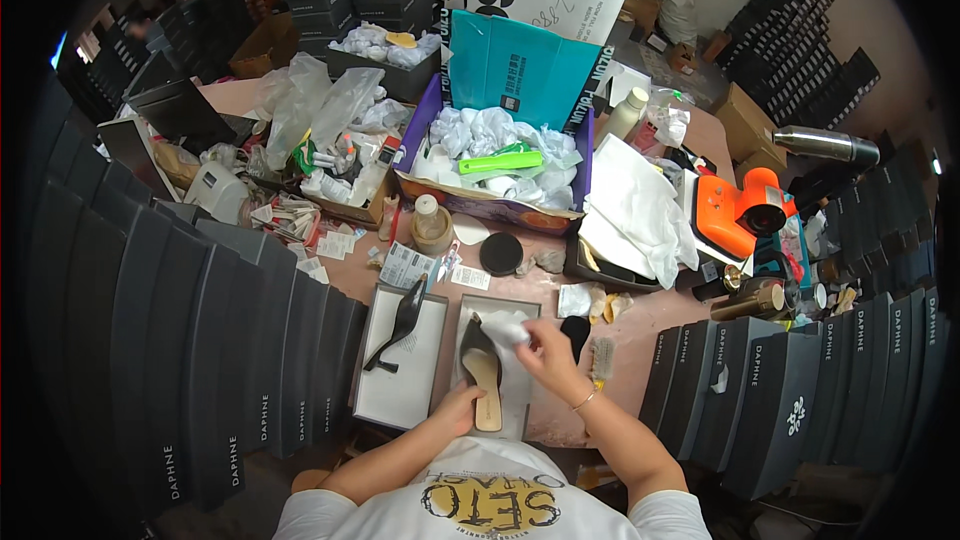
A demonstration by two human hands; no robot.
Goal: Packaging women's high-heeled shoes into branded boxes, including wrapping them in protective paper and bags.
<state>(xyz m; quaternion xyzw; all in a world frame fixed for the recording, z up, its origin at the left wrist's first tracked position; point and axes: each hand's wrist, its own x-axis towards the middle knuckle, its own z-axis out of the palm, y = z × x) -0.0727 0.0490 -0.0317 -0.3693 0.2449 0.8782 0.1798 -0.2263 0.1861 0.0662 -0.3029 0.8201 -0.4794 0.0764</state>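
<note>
A black pointed shoe with a beige insole (485, 370) lies toe away from me over a grey shoebox (520, 415) lined with white paper. My left hand (457, 411) grips the shoe's left side near its heel end. Beside the toe, my right hand (548, 351) pinches a crumpled white wad (508, 328); whether it is tissue or cloth I cannot tell. The matching black heeled shoe (407, 312) rests on its side in a second grey box part (392, 402) to the left.
Stacked dark shoeboxes (205, 340) wall in the left, and more (735, 390) the right. A brush (601, 360) and a black pad (574, 334) lie right of the shoe. Farther back are a round black tin (501, 253), a bottle (430, 228) and a purple-edged box (490, 208) of white wads.
</note>
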